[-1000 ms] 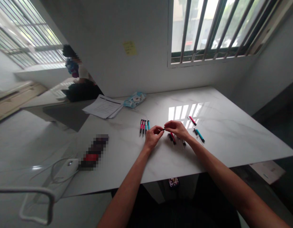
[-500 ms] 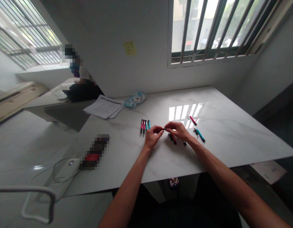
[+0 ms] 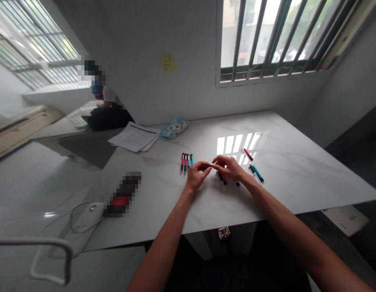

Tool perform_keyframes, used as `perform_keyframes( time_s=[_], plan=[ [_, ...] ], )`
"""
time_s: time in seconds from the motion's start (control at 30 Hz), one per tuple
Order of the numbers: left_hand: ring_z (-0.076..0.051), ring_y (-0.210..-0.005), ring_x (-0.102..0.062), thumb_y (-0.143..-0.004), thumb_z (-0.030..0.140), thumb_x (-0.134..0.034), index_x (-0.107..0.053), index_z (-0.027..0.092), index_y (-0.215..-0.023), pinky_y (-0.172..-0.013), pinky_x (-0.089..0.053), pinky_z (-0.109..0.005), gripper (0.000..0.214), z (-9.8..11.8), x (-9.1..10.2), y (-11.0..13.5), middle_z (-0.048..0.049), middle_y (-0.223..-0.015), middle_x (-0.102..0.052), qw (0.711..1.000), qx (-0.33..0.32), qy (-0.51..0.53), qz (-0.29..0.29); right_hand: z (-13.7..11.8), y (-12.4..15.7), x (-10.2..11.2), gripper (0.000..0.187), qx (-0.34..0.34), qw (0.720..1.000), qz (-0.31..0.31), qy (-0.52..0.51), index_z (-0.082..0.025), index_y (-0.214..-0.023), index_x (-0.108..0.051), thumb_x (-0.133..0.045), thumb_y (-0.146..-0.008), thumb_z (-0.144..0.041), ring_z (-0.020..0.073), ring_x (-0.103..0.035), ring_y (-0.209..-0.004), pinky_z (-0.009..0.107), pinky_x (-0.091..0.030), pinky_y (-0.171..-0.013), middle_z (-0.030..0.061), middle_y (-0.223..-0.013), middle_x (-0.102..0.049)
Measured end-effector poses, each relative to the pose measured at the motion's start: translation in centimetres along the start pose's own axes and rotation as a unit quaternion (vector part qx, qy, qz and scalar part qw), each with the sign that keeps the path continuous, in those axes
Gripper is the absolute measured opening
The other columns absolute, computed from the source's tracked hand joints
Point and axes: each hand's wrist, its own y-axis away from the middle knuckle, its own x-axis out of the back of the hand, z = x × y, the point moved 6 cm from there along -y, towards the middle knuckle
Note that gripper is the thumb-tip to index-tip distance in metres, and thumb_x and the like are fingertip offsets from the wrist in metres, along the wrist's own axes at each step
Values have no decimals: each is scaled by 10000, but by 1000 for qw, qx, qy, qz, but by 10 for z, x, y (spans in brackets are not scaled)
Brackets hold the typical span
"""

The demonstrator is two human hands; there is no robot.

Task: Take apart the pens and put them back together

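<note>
My left hand (image 3: 196, 175) is closed around a small dark pen part (image 3: 210, 166), most of it hidden by the fingers. The fingertips of my right hand (image 3: 230, 167) pinch its other end. Just left of my left hand, several assembled pens (image 3: 185, 161) lie side by side, some pink and black, some teal. Under and beside my right hand are red and black pen pieces (image 3: 223, 179), partly covered. Farther right lie a red pen barrel (image 3: 248, 154) and a teal pen barrel (image 3: 258, 173), with a black piece beside the teal one.
Papers (image 3: 135, 137) and a blue-and-white soft packet (image 3: 174, 128) lie at the back against the wall. On the left are a pixelated dark object (image 3: 124, 194) and a white device (image 3: 89, 217) with a cable. A person (image 3: 109, 97) sits beyond the partition.
Almost nothing differs. Both hands stay together on the dark pen part, and the whole view has shifted slightly.
</note>
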Motion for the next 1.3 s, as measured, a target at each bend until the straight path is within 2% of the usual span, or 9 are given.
perform_keyframes(
  time_s=[0.13, 0.3, 0.5, 0.63, 0.8, 0.9, 1.03, 1.17, 1.3],
  plan=[
    [-180, -813, -715, -817, 375, -800, -779, 172, -933, -791, -578, -309, 235, -2, -2, 0, -69, -920, -781, 1000, 3, 11, -8, 1, 0, 1, 341, -15, 999, 10, 34, -191, -837, -735, -614, -972, -480, 140, -591, -623, 253, -429, -618, 9, -693, -702],
    [-186, -815, -716, -811, 380, -805, -780, 164, -925, -784, -578, -311, 246, -2, -2, 0, -77, -911, -778, 1000, 6, 24, -9, 0, 0, -1, 323, 1, 1000, -11, 8, -198, -959, -740, -638, -957, -505, 132, -586, -624, 237, -431, -607, 5, -751, -716],
    [-189, -817, -712, -777, 398, -837, -787, 163, -908, -802, -572, -316, 273, -3, -1, -1, -80, -905, -779, 999, 21, 42, -6, 3, -1, 0, 398, -1, 998, -6, 55, -178, -866, -745, -577, -995, -514, 125, -542, -598, 234, -393, -603, -1, -671, -670],
    [-159, -764, -680, -711, 377, -885, -768, 156, -909, -759, -550, -291, 319, -6, 1, -2, -55, -864, -753, 988, 66, 138, 18, -7, 0, -6, 397, 7, 998, -10, 65, -175, -869, -755, -558, -1010, -490, 122, -517, -575, 231, -367, -577, -3, -644, -663],
    [-117, -774, -650, -708, 358, -882, -740, 168, -981, -792, -533, -261, 362, -7, 2, -3, -12, -857, -696, 949, 117, 290, 38, -26, -2, -7, 376, 38, 996, 4, 80, -195, -865, -778, -558, -1019, -457, 128, -560, -600, 245, -403, -617, 8, -691, -699],
    [-128, -819, -679, -719, 364, -864, -710, 170, -964, -826, -547, -274, 348, -8, 2, -4, -6, -879, -668, 928, 141, 342, 43, -13, -5, 25, 304, 10, 993, 90, 80, -205, -919, -778, -599, -989, -441, 154, -637, -688, 263, -476, -681, 36, -819, -757],
    [-126, -797, -682, -722, 356, -858, -684, 164, -944, -811, -555, -273, 341, -8, 1, -3, -1, -862, -649, 931, 144, 333, 33, 40, 4, 96, 264, -130, 960, 219, 118, -197, -1090, -761, -640, -924, -362, 173, -705, -764, 283, -546, -738, 70, -956, -786],
    [-136, -798, -679, -744, 376, -849, -678, 162, -950, -813, -559, -291, 343, -4, 0, -2, -26, -903, -675, 945, 134, 299, 15, 89, 23, 141, 243, -236, 929, 206, 198, -198, -1066, -787, -633, -890, -267, 176, -718, -773, 276, -542, -765, 75, -950, -795],
    [-139, -796, -674, -750, 384, -842, -677, 161, -951, -808, -552, -286, 342, 1, -1, -1, -26, -882, -676, 950, 128, 285, -1, 113, 37, 146, 240, -265, 929, 156, 206, -218, -1060, -798, -684, -877, -324, 190, -733, -807, 266, -528, -754, 66, -928, -799]
  ],
)
